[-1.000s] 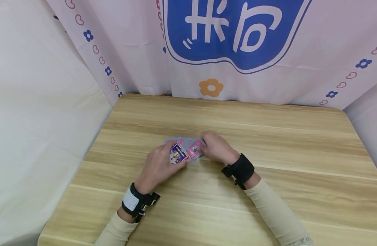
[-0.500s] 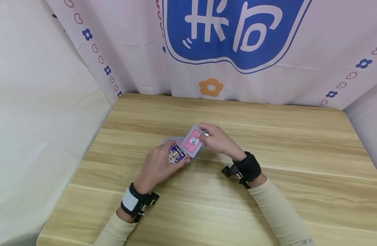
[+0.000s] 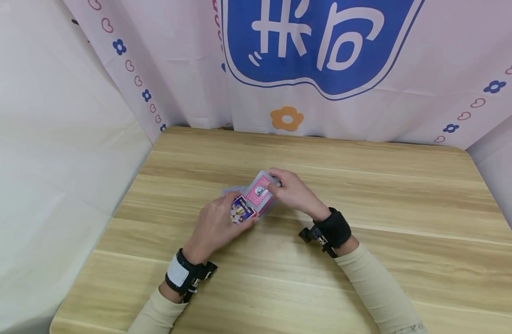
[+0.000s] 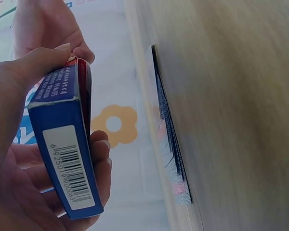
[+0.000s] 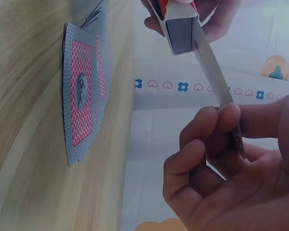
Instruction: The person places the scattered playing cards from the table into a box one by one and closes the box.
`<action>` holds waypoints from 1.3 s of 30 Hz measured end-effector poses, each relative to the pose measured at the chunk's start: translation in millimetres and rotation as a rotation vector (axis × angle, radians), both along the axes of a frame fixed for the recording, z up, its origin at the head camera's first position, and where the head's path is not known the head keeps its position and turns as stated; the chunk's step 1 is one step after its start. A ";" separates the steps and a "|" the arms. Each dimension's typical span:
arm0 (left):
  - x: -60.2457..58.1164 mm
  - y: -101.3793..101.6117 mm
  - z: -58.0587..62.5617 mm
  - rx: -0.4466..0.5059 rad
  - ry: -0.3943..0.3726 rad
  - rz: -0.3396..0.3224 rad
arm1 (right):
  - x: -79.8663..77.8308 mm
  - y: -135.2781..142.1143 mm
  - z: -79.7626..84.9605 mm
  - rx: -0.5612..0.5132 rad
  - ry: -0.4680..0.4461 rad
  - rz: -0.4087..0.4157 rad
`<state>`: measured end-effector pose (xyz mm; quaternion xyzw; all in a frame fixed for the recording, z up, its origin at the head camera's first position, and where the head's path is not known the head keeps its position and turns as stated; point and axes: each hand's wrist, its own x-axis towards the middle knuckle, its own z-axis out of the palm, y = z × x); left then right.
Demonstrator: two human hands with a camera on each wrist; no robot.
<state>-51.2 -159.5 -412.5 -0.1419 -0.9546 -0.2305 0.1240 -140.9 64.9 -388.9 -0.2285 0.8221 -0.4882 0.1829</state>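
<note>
My left hand (image 3: 212, 227) grips a small blue playing-card box (image 3: 241, 211), thumb on one side and fingers round the other. Its barcode end (image 4: 70, 166) faces the left wrist camera. The box's mouth (image 5: 180, 36) is open toward my right hand (image 3: 297, 192), which pinches a playing card (image 3: 256, 195) with a red patterned back between thumb and fingers. Seen from the right wrist, the card slants with its far end right at the edge of the mouth. Under both hands, more cards (image 5: 82, 91) lie fanned on the table, partly hidden in the head view.
The wooden table (image 3: 364, 195) runs back to a white curtain (image 3: 189, 93) with a blue emblem and flower prints. A plain white sheet (image 3: 51, 162) hangs along the left side. Each wrist wears a black strap with a small camera.
My right hand has lifted from the fanned cards with a card, then shifted slightly left, bringing its end to the box. My left hand and the box have stayed nearly still.
</note>
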 end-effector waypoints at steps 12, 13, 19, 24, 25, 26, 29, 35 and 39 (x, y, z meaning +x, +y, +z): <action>0.3 -0.6 -0.3 0.003 0.021 -0.001 | 7.5 -12.1 -5.5 0.048 0.094 0.137; 0.2 -0.6 -0.5 0.006 0.022 0.000 | 8.0 -12.3 -5.0 0.061 0.097 0.139; -0.9 -2.4 -0.1 0.016 0.016 0.011 | 11.2 -12.0 -1.8 0.059 0.116 0.020; -0.2 -1.7 -0.1 0.000 0.018 0.007 | 17.7 -21.6 -4.9 0.000 0.146 0.049; -0.1 -1.3 0.2 -0.001 0.018 0.007 | 18.8 -22.9 -5.1 -0.009 0.144 0.064; -0.2 -1.0 0.2 -0.002 0.019 0.006 | 19.9 -23.7 -4.7 -0.018 0.137 0.071; -0.2 -0.3 1.0 0.003 0.019 0.007 | 21.6 -23.3 -3.1 -0.030 0.140 0.067; -0.5 1.2 1.9 0.010 0.028 0.002 | 21.8 -23.3 -0.9 -0.010 0.154 0.085; 0.7 1.2 0.5 0.000 0.047 -0.009 | 22.7 -23.7 1.7 0.028 0.195 0.135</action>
